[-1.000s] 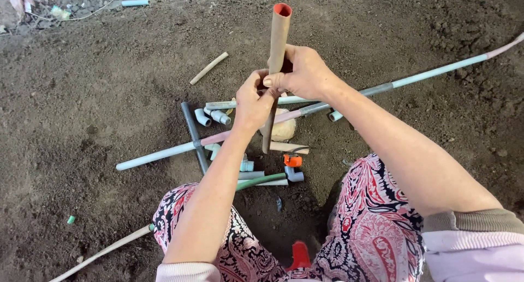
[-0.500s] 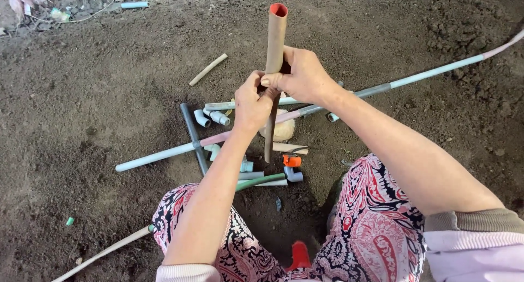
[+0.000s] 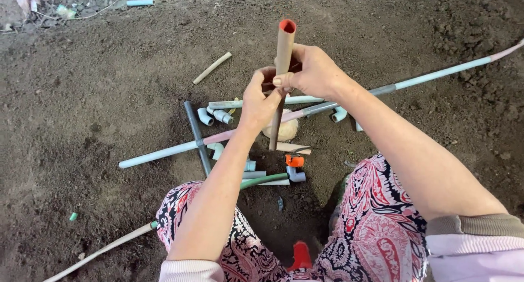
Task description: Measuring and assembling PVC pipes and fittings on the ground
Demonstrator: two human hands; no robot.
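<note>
Over the dirt floor (image 3: 98, 96), both hands, left hand (image 3: 261, 99) and right hand (image 3: 311, 72), grip clamped around an upright brown pipe (image 3: 281, 69), with loose pipe fittings (image 3: 215, 116) lying unassembled below.

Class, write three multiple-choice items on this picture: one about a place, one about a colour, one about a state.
1. Where does the small orange part lie?
A. on the soil between the knees
B. in the left hand
C. on the long pipe

2. What colour is the inside of the brown tube at its top?
A. blue
B. red
C. white

3. How is the brown tube held?
A. flat on the soil
B. by one hand
C. upright by both hands

Key: 1 A, it rests on the soil; 2 B, the rim shows red; 3 C, left hand and right hand grip it.
</note>
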